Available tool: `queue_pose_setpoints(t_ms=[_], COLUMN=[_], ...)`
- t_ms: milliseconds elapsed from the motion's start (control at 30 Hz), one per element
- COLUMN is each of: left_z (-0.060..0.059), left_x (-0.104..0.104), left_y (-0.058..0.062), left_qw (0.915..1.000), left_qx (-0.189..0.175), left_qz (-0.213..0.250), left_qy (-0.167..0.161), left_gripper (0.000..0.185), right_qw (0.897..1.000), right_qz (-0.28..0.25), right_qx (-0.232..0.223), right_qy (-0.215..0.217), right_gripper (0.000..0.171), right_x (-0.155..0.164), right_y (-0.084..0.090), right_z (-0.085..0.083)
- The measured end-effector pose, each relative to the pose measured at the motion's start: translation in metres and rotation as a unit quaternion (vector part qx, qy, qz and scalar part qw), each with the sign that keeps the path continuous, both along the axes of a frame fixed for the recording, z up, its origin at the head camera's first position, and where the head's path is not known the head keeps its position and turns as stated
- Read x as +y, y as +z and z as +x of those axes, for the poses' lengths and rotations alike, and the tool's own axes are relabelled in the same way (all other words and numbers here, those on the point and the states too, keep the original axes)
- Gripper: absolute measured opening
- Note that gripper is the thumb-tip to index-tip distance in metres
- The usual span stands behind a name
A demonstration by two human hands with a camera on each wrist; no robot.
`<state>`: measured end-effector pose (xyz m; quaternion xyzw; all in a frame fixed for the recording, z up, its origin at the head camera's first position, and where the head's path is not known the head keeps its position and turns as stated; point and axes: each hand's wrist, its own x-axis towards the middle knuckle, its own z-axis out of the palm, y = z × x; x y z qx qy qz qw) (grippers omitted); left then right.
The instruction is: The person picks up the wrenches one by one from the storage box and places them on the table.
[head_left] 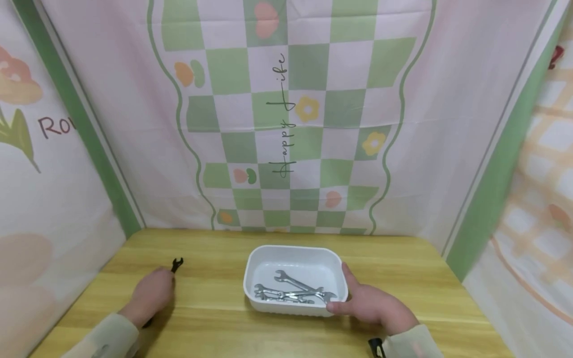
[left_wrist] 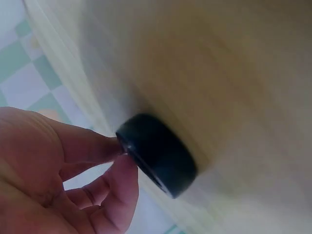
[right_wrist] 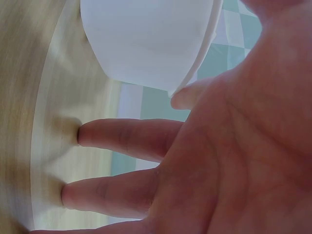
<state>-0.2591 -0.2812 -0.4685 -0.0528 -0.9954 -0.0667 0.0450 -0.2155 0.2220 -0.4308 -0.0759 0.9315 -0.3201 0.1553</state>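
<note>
Left hand is pinching a black wrench on the bench, well left of the white tray. Right hand is resting spread against the tray's right rim. Silver wrenches are lying inside the tray. Backdrop behind the tray is reading "Happy Life".
</note>
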Motion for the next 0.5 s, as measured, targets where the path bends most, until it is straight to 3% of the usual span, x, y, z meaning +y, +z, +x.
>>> queue_pose_setpoints(t_ms=[133,500], left_z=[-0.002,0.002], left_x=[-0.014,-0.058], left_y=[-0.001,0.001], left_qw=[0.9998,0.9991], left_qx=[0.014,-0.027], left_qz=[0.008,0.021], left_qy=[-0.006,0.024], left_gripper=[0.016,0.015], right_qw=[1.000,1.000], right_qz=[-0.002,-0.002], right_qx=[0.004,0.003], right_qy=[0.003,-0.001], right_gripper=[0.124,0.124], right_x=[0.002,0.005], right_y=[0.002,0.001], right_z=[-0.001,0.000])
